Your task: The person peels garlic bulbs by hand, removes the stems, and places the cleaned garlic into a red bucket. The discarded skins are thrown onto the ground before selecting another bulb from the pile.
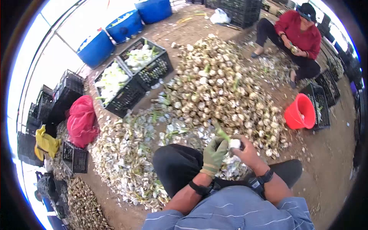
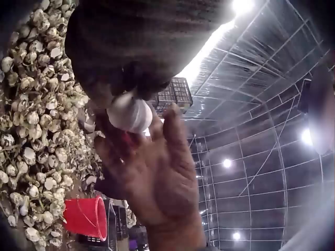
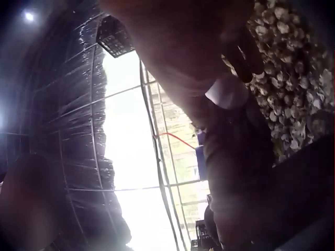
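A peeled white garlic bulb (image 1: 234, 144) with a green stem (image 1: 221, 132) is held above my lap. My left hand (image 1: 215, 155), in a greenish work glove, grips it by the stem side. From the other side, my bare right hand (image 1: 248, 153) has its fingers and thumb around the bulb. In the left wrist view the white bulb (image 2: 130, 113) shows below the dark glove, with the bare right hand (image 2: 157, 178) curving toward it. The right wrist view shows the bulb (image 3: 227, 93) between both hands, which are dark there.
A large heap of unpeeled garlic (image 1: 218, 84) lies ahead, with peeled skins (image 1: 126, 157) to the left. Black crates (image 1: 153, 71) of white bulbs stand front left, near blue tubs (image 1: 96, 50). A red bucket (image 1: 297, 113) is at right, and another person (image 1: 301, 34) sits beyond it.
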Demonstrator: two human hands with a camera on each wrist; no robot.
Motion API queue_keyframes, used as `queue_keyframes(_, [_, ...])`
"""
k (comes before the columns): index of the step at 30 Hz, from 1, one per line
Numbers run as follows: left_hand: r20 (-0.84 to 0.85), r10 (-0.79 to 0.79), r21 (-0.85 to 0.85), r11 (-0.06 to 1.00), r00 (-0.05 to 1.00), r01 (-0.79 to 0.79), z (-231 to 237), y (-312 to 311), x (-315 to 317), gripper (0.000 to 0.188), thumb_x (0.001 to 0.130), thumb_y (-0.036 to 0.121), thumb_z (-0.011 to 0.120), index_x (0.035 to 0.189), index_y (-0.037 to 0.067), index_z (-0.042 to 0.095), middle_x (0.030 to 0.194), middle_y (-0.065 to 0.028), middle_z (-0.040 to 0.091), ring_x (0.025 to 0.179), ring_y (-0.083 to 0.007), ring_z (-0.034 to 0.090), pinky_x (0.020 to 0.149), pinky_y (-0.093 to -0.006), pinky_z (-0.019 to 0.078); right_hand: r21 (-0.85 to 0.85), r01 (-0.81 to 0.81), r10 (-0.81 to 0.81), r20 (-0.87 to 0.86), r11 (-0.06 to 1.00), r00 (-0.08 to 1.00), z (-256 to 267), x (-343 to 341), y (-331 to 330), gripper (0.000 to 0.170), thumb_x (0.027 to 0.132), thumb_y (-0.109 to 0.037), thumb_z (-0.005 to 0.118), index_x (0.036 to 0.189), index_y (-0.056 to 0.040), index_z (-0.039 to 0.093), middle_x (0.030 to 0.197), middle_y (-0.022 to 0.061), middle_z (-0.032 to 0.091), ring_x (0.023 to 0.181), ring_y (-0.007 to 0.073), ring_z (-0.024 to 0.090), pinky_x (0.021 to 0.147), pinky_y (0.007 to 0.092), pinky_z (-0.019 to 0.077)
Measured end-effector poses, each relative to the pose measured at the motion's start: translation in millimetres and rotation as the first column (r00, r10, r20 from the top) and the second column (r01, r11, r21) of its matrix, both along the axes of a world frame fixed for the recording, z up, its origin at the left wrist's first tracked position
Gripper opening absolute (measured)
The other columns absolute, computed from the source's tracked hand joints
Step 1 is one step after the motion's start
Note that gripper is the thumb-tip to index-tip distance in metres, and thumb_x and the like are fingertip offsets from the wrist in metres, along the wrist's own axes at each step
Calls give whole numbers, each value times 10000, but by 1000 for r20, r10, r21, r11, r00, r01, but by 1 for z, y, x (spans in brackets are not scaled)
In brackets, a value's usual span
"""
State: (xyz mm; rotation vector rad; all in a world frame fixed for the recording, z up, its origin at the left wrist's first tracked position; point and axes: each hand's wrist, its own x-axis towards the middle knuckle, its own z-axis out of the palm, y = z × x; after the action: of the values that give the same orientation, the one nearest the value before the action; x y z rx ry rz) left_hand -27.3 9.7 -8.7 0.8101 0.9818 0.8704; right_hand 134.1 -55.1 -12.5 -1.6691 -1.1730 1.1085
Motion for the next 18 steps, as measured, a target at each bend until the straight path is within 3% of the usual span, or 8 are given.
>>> queue_keyframes(3, [69, 255, -15, 967, 964, -255, 1, 12, -15, 230, 971, 161, 631, 1133, -2, 609, 974, -43, 644, 787, -82, 589, 659, -239, 505, -302, 290, -410, -500, 908, 762, -62, 4, 23, 398, 934, -135, 658, 1287, -5, 528, 1082, 102, 632, 877, 176, 643, 661, 307, 569])
queue_keyframes(4, [95, 319, -30, 948, 943, -318, -5, 15, -21, 233, 977, 162, 616, 1140, -3, 592, 946, -52, 639, 768, -92, 593, 643, -239, 505, -401, 309, -488, -498, 863, 717, -84, 8, 28, 383, 960, -131, 628, 1294, 5, 500, 1092, 130, 627, 889, 191, 645, 622, 308, 571])
queue_keyframes(5, [122, 380, -47, 925, 917, -377, -7, 20, -26, 235, 982, 162, 600, 1148, -3, 576, 917, -61, 634, 749, -102, 596, 627, -239, 506, -526, 250, -523, -472, 813, 710, -106, 13, 38, 498, 972, -103, 588, 1411, 15, 385, 1227, 152, 543, 1032, 231, 626, 777, 367, 603])
queue_keyframes(8, [101, 427, -91, 903, 898, -420, -5, 25, -35, 191, 998, 178, 553, 1125, 35, 564, 858, -56, 629, 645, -111, 570, 587, -239, 488, -263, 143, -288, -678, 954, 676, -50, -24, 132, 473, 1001, -104, 526, 1419, 40, 355, 1249, 170, 536, 1076, 246, 614, 865, 339, 603])
queue_keyframes(11, [69, 455, -106, 888, 888, -447, 1, 26, -33, 184, 1003, 195, 539, 1106, 45, 566, 868, -54, 635, 652, -118, 577, 578, -244, 486, 248, -74, 248, -806, 966, 538, 82, -48, 221, 575, 922, -272, 711, 1307, 38, 417, 1257, 162, 549, 1066, 251, 645, 884, 292, 589])
queue_keyframes(12, [66, 464, -104, 884, 884, -456, 2, 28, -30, 185, 1003, 201, 536, 1101, 47, 567, 870, -52, 636, 653, -120, 577, 576, -245, 486, 220, 35, 172, -842, 975, 511, 104, -51, 233, 625, 897, -264, 747, 1343, 4, 400, 1234, 153, 573, 1074, 248, 649, 868, 314, 587])
queue_keyframes(15, [24, 404, -105, 911, 915, -399, -6, 30, -28, 180, 1009, 207, 513, 1085, 53, 568, 875, -44, 632, 661, -124, 572, 585, -250, 483, 215, 173, 27, -698, 961, 716, 94, -42, 245, 466, 956, -197, 666, 1331, -5, 467, 1244, 97, 599, 975, 170, 642, 778, 312, 552])
queue_keyframes(18, [115, 329, -145, 939, 937, -311, -3, 33, -28, 152, 1004, 147, 504, 1063, 50, 605, 894, -29, 599, 714, -107, 564, 599, -248, 471, 28, 200, -158, -509, 979, 846, 18, 3, 210, 224, 971, -154, 606, 1142, -8, 609, 942, 65, 677, 761, 164, 656, 656, 322, 534])
